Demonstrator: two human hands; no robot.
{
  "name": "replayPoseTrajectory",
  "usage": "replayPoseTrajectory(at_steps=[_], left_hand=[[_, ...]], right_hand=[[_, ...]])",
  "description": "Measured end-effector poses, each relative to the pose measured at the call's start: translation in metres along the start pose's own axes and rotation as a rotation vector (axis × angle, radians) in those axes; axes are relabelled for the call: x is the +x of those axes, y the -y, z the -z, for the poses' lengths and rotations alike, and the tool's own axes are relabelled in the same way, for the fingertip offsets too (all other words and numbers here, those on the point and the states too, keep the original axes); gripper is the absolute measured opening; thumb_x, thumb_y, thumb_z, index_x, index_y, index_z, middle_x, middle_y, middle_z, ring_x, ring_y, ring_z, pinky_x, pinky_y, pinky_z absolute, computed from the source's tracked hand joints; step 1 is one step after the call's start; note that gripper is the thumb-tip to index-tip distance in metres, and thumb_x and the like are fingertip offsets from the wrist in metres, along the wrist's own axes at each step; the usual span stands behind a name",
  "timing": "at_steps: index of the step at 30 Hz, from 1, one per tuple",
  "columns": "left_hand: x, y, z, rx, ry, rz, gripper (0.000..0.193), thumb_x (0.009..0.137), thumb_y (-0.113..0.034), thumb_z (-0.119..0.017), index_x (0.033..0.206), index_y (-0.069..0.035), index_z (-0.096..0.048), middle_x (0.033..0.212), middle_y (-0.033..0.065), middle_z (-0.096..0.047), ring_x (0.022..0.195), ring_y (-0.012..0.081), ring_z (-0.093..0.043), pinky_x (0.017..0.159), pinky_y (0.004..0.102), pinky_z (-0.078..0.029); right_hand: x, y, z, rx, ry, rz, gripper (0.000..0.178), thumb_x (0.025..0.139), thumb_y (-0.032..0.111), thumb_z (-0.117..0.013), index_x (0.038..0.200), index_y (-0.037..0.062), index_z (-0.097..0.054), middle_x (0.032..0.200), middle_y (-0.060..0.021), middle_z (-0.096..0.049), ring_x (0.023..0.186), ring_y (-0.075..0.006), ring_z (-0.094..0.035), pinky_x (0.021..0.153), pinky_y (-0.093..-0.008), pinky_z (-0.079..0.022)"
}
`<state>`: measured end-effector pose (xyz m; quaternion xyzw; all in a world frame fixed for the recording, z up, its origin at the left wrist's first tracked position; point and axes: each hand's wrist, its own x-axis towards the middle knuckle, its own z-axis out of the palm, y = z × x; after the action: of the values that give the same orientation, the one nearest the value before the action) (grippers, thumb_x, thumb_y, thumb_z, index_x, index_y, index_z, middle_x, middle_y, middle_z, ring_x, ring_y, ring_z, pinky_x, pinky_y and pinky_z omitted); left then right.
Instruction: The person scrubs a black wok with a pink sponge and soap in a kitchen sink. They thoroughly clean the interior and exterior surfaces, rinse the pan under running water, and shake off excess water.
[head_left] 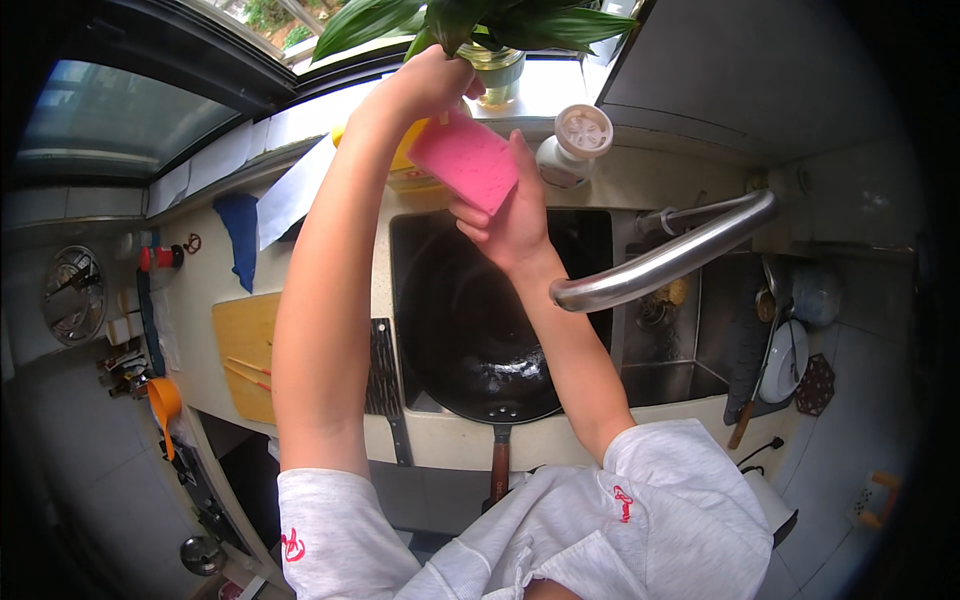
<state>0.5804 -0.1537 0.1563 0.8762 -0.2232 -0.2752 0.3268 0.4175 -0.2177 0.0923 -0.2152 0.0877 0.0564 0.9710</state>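
A pink sponge (465, 160) is in my right hand (515, 220), with the thumb along its right edge and fingers beneath. My left hand (435, 85) is above and behind the sponge, fingers curled over the top of a yellow bottle (408, 172). The sponge and my left forearm hide much of that bottle, and its top is covered by the hand. Below both hands a wet black wok (470, 310) with a brown handle (500, 465) sits over the left sink basin.
A steel faucet (665, 260) arches right of my right forearm, over the sink basin (670, 345). A white bottle (570, 150) and a leafy plant in a glass jar (495, 75) stand behind. Left are a cutting board (245, 355) with chopsticks and a dark patterned cleaver (385, 375).
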Motion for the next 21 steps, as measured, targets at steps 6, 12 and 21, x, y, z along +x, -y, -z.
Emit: replayPoseTrajectory(at_steps=[6, 12, 21], left_hand=[[-0.003, -0.002, 0.0, 0.036, -0.038, -0.008, 0.034, 0.081, -0.014, -0.041, 0.097, 0.0, -0.068, 0.094, 0.0146, -0.068, 0.072, 0.0259, -0.066, 0.066, 0.0367, -0.052], [0.001, 0.004, -0.003, 0.083, -0.045, -0.036, 0.03, 0.083, -0.012, -0.043, 0.095, 0.0, -0.069, 0.092, 0.0155, -0.068, 0.07, 0.0265, -0.067, 0.066, 0.0371, -0.054], [-0.011, -0.005, -0.005, 0.166, -0.093, -0.015, 0.027, 0.085, -0.011, -0.045, 0.093, 0.0, -0.068, 0.086, 0.0169, -0.068, 0.068, 0.0267, -0.068, 0.067, 0.0372, -0.054]], right_hand=[[0.01, 0.015, 0.002, -0.328, -0.153, 0.062, 0.063, 0.086, 0.069, -0.042, 0.097, 0.0081, -0.053, 0.06, 0.0001, -0.051, 0.035, -0.0055, -0.039, 0.03, -0.019, -0.028], [0.016, 0.037, 0.011, -0.368, -0.108, -0.02, 0.062, 0.084, 0.07, -0.044, 0.092, 0.0092, -0.053, 0.053, 0.0027, -0.046, 0.033, -0.0052, -0.035, 0.029, -0.0189, -0.026], [0.02, 0.041, 0.016, -0.394, -0.127, -0.057, 0.056, 0.083, 0.068, -0.049, 0.078, 0.0123, -0.052, 0.048, 0.0052, -0.04, 0.031, -0.0044, -0.029, 0.029, -0.0189, -0.023]])
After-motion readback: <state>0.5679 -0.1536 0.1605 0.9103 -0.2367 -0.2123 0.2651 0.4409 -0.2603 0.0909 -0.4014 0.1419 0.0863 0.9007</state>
